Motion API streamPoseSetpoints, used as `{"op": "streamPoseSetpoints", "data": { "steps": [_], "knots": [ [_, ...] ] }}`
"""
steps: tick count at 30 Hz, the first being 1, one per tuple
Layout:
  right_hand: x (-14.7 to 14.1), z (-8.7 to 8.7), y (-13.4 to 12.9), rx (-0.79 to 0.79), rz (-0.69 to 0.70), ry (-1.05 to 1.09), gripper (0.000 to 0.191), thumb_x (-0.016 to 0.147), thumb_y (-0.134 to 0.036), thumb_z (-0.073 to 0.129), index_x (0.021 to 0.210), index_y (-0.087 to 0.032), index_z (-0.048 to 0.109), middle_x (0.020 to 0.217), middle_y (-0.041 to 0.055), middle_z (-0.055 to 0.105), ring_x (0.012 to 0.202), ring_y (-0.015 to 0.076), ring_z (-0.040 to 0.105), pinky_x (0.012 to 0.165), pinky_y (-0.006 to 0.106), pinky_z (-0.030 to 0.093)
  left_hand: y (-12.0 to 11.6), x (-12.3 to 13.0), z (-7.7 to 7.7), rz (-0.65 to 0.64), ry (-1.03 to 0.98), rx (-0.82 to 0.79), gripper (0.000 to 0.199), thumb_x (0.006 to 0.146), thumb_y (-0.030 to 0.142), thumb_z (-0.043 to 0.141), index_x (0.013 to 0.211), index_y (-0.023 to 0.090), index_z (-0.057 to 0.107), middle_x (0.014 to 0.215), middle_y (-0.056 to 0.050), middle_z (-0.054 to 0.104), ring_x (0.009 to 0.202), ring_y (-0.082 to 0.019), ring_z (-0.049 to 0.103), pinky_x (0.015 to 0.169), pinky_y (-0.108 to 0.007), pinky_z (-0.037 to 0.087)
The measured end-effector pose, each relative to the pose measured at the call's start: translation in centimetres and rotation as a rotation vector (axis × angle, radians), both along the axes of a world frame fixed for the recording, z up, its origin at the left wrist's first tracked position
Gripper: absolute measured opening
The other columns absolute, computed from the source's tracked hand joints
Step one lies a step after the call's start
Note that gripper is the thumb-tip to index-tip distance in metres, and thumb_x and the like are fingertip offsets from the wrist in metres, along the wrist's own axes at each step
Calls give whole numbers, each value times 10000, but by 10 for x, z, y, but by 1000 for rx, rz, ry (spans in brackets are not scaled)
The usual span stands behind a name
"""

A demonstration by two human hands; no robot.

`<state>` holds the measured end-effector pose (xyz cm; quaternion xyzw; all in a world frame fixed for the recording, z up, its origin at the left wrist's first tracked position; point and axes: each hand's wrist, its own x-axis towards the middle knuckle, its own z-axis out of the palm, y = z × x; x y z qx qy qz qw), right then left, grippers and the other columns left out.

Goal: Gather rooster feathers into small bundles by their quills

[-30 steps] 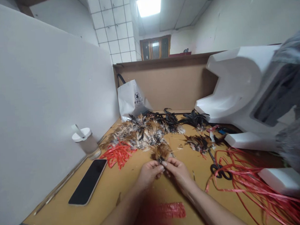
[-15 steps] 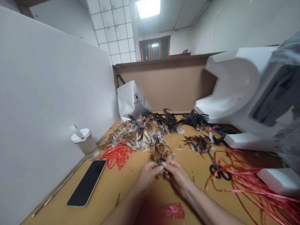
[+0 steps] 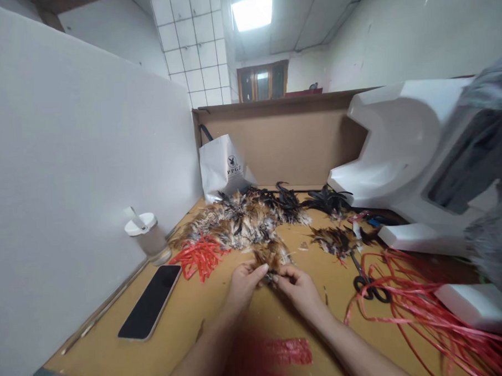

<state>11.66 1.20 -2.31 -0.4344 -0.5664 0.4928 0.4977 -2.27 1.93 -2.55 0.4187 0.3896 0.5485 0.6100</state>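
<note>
A small bunch of brown feathers (image 3: 267, 257) is pinched between my two hands over the middle of the table. My left hand (image 3: 244, 282) grips its left side with thumb and fingers closed. On the right, my right hand (image 3: 294, 286) pinches the dark lower end of the bunch. Just beyond my hands lies a large heap of brown, white and black feathers (image 3: 240, 224). Short red strips (image 3: 199, 258) lie at the heap's left front. A smaller feather pile (image 3: 334, 241) sits to the right.
A phone (image 3: 151, 303) and a lidded cup (image 3: 149, 239) are on the left. Black-handled scissors (image 3: 371, 288) lie beside long red strips (image 3: 439, 313) on the right. White foam (image 3: 399, 143) stands behind them, and a white bag (image 3: 223, 167) leans at the back left.
My left thumb has shifted up along the bunch, and my right fingers have moved slightly right and down. The whole view has shifted a little.
</note>
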Motion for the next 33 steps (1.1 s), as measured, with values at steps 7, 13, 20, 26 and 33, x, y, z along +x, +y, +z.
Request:
{"op": "streamPoseSetpoints", "data": {
  "steps": [7,13,20,26,33],
  "knots": [
    [-3,0,-4,-222,134,118,295,605,-390,643,568,-159,463,420,-73,420,374,42,289,394,188,183,4,-9,0,29,-267,-83,237,652,335,626,749,120,606,624,-29,605,509,-99,510,473,-201,331],
    [4,4,-3,-308,312,280,271,648,-355,632,604,-129,490,521,-21,518,373,21,294,375,179,146,10,-16,-8,49,-395,-157,219,673,283,622,824,126,601,679,-31,618,539,-86,527,467,-179,330],
    [17,12,6,-361,234,393,279,610,-323,668,599,-131,465,502,-37,464,380,13,272,371,167,107,14,-21,-7,84,-486,-287,150,727,224,564,828,115,583,650,-18,583,498,-57,500,436,-150,344],
    [55,20,31,-213,-164,267,309,570,-410,651,596,-161,471,402,-82,363,344,34,270,346,169,162,14,-23,-5,64,-515,-291,127,733,182,553,843,119,568,655,-14,568,512,-56,508,435,-146,363],
    [121,3,63,-85,-609,-174,320,608,-461,567,572,-145,538,344,-64,382,310,54,295,329,194,196,14,-22,-6,12,-530,-307,126,739,179,545,846,115,564,666,-11,566,511,-54,506,431,-147,366]
  ]
}}
